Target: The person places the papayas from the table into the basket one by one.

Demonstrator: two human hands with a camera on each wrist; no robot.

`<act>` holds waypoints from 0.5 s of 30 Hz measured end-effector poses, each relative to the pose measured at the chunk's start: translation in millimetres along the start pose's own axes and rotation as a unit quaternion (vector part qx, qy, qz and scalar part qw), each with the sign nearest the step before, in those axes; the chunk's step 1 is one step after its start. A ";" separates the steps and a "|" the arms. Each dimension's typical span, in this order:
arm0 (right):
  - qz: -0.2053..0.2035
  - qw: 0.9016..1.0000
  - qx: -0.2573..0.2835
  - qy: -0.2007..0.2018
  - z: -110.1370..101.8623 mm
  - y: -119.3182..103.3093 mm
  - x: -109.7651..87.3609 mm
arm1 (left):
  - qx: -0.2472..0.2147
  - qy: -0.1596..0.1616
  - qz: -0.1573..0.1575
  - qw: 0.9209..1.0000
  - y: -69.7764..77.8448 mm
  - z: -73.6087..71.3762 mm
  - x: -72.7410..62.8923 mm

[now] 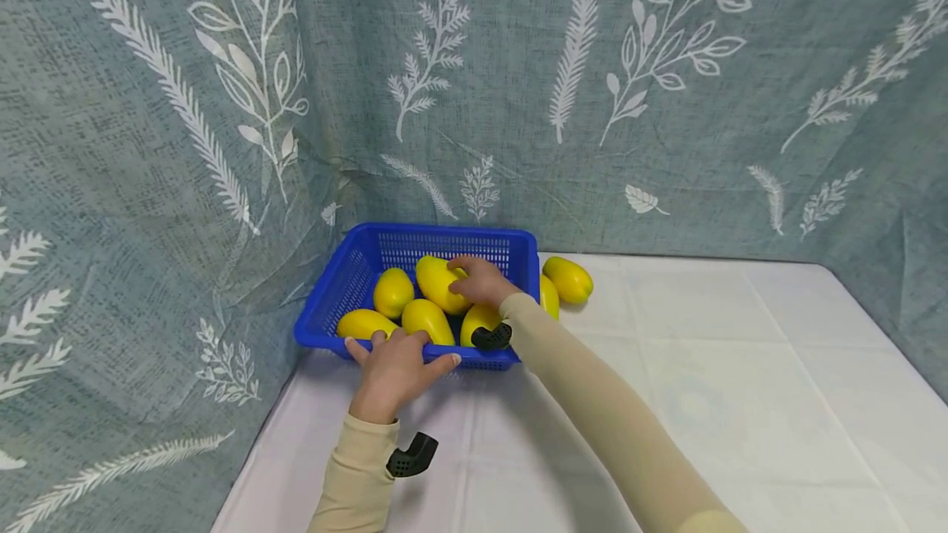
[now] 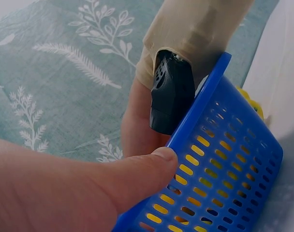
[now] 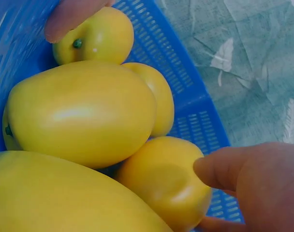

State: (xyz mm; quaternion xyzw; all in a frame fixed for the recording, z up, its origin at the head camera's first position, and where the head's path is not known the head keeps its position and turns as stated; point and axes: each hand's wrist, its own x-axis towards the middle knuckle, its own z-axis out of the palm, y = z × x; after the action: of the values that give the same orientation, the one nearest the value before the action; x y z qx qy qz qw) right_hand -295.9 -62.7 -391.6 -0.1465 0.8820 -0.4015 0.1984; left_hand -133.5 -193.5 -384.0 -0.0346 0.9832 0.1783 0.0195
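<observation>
A blue plastic basket [image 1: 444, 229] with slotted walls holds several yellow mangoes [image 1: 427, 321]. At its front rim my left hand [image 1: 396, 375] grips the edge, thumb on the outer side in the left wrist view, other fingers over the rim. My right hand [image 1: 483, 281] reaches inside and holds a mango [image 3: 164, 179] at its end, between thumb and fingers; part of the grasp is hidden. In the right wrist view, other mangoes lie close against that one, and a fingertip [image 3: 74, 19] shows at the top by another mango.
Two more mangoes, one farther back [image 1: 569, 280] and one partly hidden [image 1: 549, 297], lie right of the basket on the white tablecloth [image 1: 704, 368]. A grey-green leaf-patterned curtain [image 1: 504, 105] hangs behind and at both sides, close to the basket's back and left.
</observation>
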 end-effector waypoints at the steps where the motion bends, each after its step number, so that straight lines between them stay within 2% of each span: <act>1: -0.002 1.000 -0.005 -0.010 -0.6 -0.8 -1.0 | 0.001 0.001 0.000 1.000 0.2 -0.1 0.2; 4: 0.000 0.999 -0.022 -0.028 -2.3 -3.2 -3.7 | 0.002 0.003 0.002 1.000 0.9 -0.7 0.8; 8: -0.003 0.999 -0.028 -0.033 -4.0 -3.7 -4.6 | 0.001 0.004 0.005 1.000 2.0 -1.1 1.4; 15: -0.028 0.999 0.020 -0.007 -7.0 0.8 -4.4 | -0.002 0.003 0.002 1.000 0.7 -0.3 0.0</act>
State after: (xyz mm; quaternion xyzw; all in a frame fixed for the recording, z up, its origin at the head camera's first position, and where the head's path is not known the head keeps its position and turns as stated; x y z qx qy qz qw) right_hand -295.4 -55.8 -387.0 -0.1699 0.8678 -0.4237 0.1964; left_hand -133.5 -192.9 -383.5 -0.0326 0.9830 0.1798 0.0165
